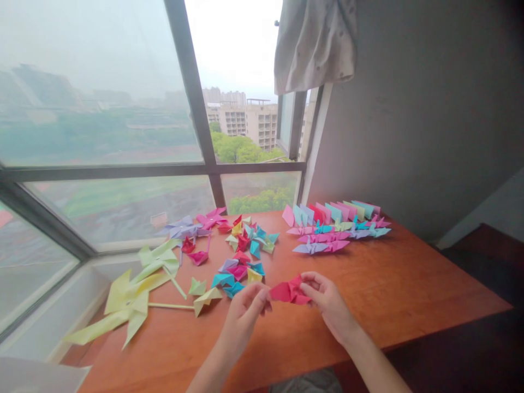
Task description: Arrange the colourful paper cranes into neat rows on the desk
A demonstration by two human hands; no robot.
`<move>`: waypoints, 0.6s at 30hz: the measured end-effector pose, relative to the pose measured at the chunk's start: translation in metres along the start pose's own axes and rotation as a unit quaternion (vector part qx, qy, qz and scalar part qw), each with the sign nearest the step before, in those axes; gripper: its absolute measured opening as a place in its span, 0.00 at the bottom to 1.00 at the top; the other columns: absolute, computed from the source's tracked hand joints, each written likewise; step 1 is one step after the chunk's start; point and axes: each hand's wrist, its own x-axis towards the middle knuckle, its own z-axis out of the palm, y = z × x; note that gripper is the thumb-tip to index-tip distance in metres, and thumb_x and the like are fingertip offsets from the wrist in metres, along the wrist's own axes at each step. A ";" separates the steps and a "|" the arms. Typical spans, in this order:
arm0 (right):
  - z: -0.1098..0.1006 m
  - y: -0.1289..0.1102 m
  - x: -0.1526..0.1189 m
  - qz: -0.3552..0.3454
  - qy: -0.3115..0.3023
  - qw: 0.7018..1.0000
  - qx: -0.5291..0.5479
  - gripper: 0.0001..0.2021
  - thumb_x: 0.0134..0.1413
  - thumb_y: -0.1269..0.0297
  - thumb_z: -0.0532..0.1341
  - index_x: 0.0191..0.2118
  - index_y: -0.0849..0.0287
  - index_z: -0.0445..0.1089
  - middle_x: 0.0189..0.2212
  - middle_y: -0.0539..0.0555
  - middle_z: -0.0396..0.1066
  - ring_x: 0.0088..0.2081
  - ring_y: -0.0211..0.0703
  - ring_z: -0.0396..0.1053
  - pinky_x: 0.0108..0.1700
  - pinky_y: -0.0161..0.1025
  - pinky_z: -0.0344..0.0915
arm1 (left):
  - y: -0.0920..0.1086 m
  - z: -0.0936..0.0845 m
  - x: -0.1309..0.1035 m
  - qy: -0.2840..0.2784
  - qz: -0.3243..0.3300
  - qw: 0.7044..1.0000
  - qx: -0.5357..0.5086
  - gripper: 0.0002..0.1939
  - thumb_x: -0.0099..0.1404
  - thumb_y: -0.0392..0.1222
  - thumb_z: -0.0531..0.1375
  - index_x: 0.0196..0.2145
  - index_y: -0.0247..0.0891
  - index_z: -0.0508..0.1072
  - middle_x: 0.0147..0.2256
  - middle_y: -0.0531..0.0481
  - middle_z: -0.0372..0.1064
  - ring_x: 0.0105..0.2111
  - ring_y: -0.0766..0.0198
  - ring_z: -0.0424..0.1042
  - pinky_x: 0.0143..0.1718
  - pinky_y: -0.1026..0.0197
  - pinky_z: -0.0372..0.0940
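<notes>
A folded red paper piece (290,291) is held between my two hands above the front middle of the brown table (368,295). My left hand (248,307) pinches its left tip between thumb and fingers. At its right end, my right hand (323,300) grips the folds with thumb and forefinger. The paper has a pointed left side and raised folds at the right. Just beyond my left hand lie small folded papers in blue, yellow, pink and red, with a blue one (233,289) nearest.
Yellow (131,305), green (158,259), purple (184,226) and pink pinwheels lie at the left. Rows of folded paper cranes (323,238) stand at the back right. Windows rise behind the table; a grey wall (409,109) is at the right.
</notes>
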 end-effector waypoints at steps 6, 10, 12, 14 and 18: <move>-0.003 -0.003 -0.014 -0.052 0.006 0.989 -0.141 0.16 0.49 0.51 0.67 0.37 0.59 0.74 0.34 0.55 0.75 0.36 0.46 0.73 0.36 0.38 0.67 | -0.011 0.003 -0.006 -0.025 -0.019 0.997 0.074 0.14 0.64 0.52 0.62 0.36 0.37 0.73 0.33 0.49 0.71 0.34 0.60 0.68 0.35 0.63 0.62; -0.002 -0.005 -0.020 -0.051 -0.009 0.990 -0.132 0.17 0.47 0.51 0.69 0.37 0.58 0.75 0.34 0.54 0.76 0.36 0.45 0.72 0.36 0.38 0.68 | -0.016 0.008 -0.008 -0.073 -0.046 0.989 0.122 0.17 0.63 0.53 0.61 0.30 0.35 0.75 0.27 0.50 0.70 0.30 0.61 0.66 0.32 0.63 0.59; -0.002 -0.005 -0.021 -0.034 -0.008 0.994 -0.104 0.18 0.43 0.50 0.71 0.35 0.58 0.75 0.32 0.53 0.75 0.31 0.41 0.70 0.30 0.34 0.66 | -0.018 0.008 -0.010 -0.074 -0.062 0.993 0.073 0.18 0.62 0.55 0.62 0.29 0.35 0.76 0.27 0.50 0.70 0.29 0.62 0.66 0.31 0.64 0.59; -0.002 -0.003 -0.021 -0.012 -0.016 0.998 -0.064 0.19 0.40 0.50 0.72 0.35 0.58 0.74 0.29 0.51 0.73 0.26 0.38 0.67 0.25 0.32 0.61 | -0.019 0.007 -0.012 -0.070 -0.084 0.994 0.021 0.18 0.61 0.55 0.63 0.30 0.35 0.76 0.27 0.50 0.70 0.29 0.63 0.65 0.30 0.65 0.58; 0.000 0.001 -0.022 0.028 -0.025 0.998 0.045 0.19 0.39 0.50 0.73 0.33 0.57 0.73 0.25 0.48 0.69 0.24 0.33 0.62 0.25 0.31 0.59 | -0.021 0.000 -0.018 -0.071 -0.115 0.990 -0.043 0.19 0.60 0.56 0.64 0.30 0.35 0.76 0.25 0.51 0.70 0.26 0.66 0.63 0.28 0.66 0.56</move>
